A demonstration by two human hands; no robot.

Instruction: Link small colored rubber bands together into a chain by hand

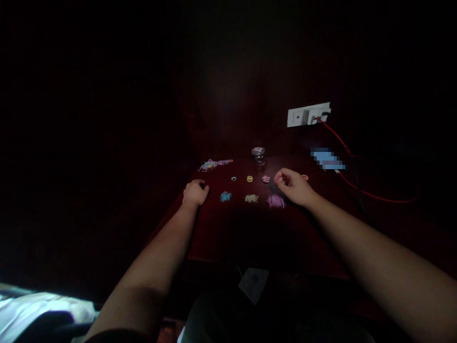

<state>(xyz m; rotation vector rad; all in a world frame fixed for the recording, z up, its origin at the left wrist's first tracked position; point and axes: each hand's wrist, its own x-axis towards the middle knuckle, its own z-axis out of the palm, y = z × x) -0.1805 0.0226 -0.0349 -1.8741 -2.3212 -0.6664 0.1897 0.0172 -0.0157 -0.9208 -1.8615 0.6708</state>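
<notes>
R hand [293,186] pinched by small pink rubbery loops [266,179] in front of round clear jar [258,153], can't tell if gripping any; L hand [195,192] slack, seemingly empty, on dark-red counter [221,233] front-left of jar; loops prob. light, stretchy, best pinched at edge.

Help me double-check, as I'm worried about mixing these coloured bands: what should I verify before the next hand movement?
1. Left hand away from the blue pile: ok, it rests to its left with a gap.
2. Grip of the right hand: cannot tell; the fingertips are beside the pink bands, but any held band is too small to see.
3. Front piles separate: ok, gaps divide the blue pile, pale yellow pile and purple pile.
4. Red cable clear of the orange band: ok, it lies farther right.
5. Lighting: not ok, the table is dim.
</notes>
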